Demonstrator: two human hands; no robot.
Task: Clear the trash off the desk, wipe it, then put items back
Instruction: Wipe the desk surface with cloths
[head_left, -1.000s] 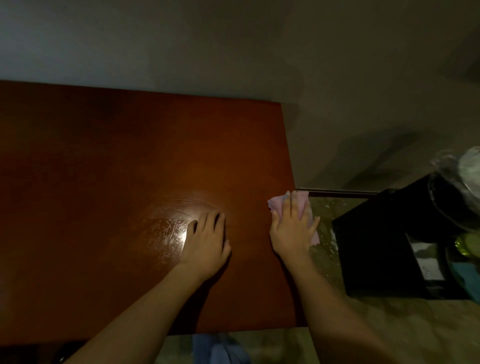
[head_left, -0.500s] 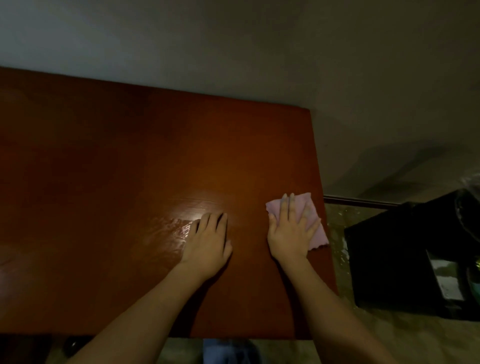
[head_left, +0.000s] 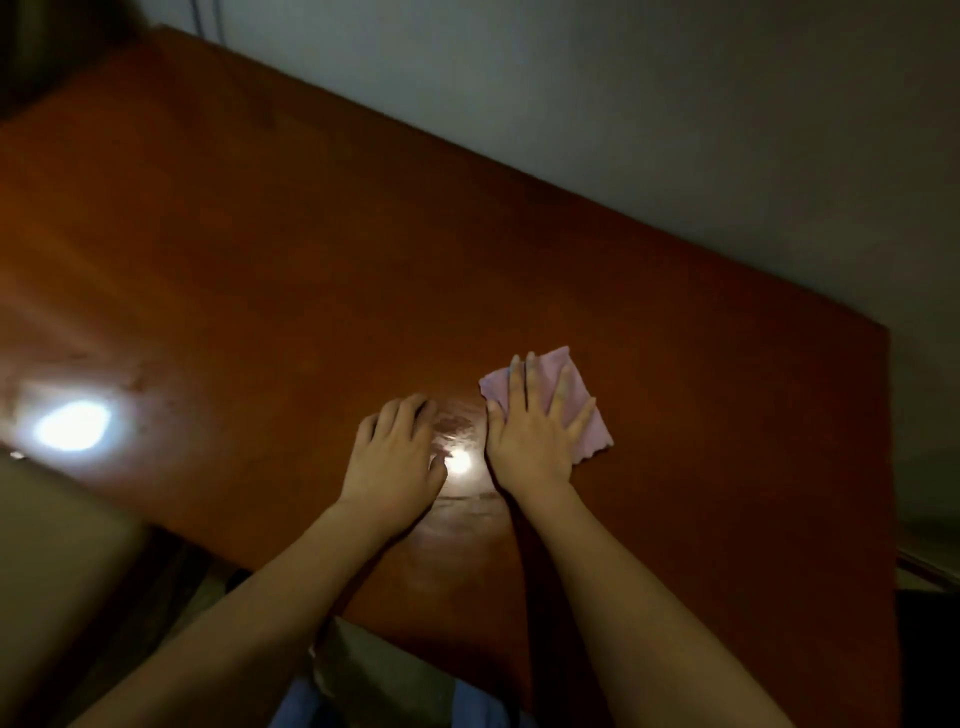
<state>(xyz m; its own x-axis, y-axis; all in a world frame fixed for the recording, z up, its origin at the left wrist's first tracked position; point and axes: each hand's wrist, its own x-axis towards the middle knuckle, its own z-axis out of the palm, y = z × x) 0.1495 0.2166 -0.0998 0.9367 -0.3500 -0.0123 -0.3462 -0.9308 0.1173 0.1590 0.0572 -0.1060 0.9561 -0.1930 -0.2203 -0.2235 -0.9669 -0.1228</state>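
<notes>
1. I see my right hand (head_left: 535, 436) right of the frame's centre, lying flat with its palm down on a pink cloth (head_left: 569, 402). The fingers are straight and spread, pressing the cloth onto the wood rather than curling round it.
2. The cloth is a small folded rectangle lying flat on the desk (head_left: 260, 270). Its far corners show beyond my fingertips and its right edge sticks out past my little finger toward the right of the frame.
3. My left hand (head_left: 397, 457) rests palm down on the bare desk just left of the right hand, near it but not touching. Its fingers look relaxed and slightly bent, and they hold nothing.
4. Between the two hands the reddish-brown wood shines, with a small bright glare spot (head_left: 460, 462) and faint streaks around it. I cannot tell whether the streaks are moisture or only reflection.
5. A larger glare patch (head_left: 72, 431) sits at the left edge of the frame, near the desk's front edge.
6. The desk runs diagonally from upper left to lower right, with a pale wall (head_left: 675, 104) behind it filling the upper right.
7. At the bottom centre of the frame, below the desk edge, I see blue fabric (head_left: 306, 706) between my forearms; the light is too dim to say more about it.
</notes>
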